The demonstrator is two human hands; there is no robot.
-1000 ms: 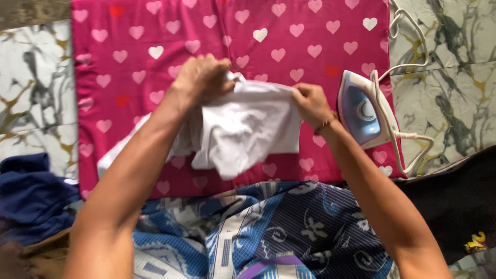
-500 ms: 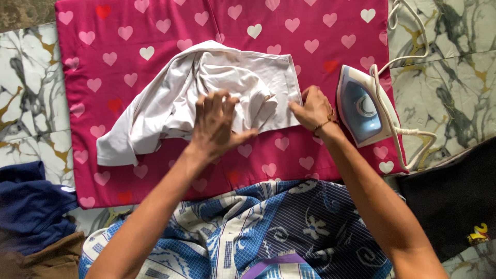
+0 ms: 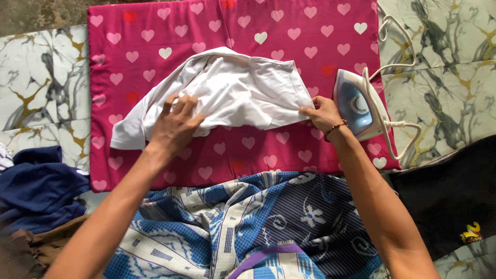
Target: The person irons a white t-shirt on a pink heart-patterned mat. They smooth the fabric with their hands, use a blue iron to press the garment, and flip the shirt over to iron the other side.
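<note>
My left hand (image 3: 174, 124) lies flat, fingers spread, pressing the white shirt (image 3: 227, 93) onto the pink heart cloth (image 3: 248, 150) at the middle of the frame, while my right hand (image 3: 323, 113) pinches the shirt's right edge. The iron (image 3: 356, 106) stands just beside that hand, at the cloth's right edge. I reckon a careless tug could bump my knuckles against it, or knock it over.

You have a plain white garment (image 3: 237, 93) on a magenta cloth (image 3: 330, 150) with pink, white and red hearts, beside a blue-and-white iron (image 3: 356, 106) on grey-veined, gold-streaked white marble floor (image 3: 444, 77).
</note>
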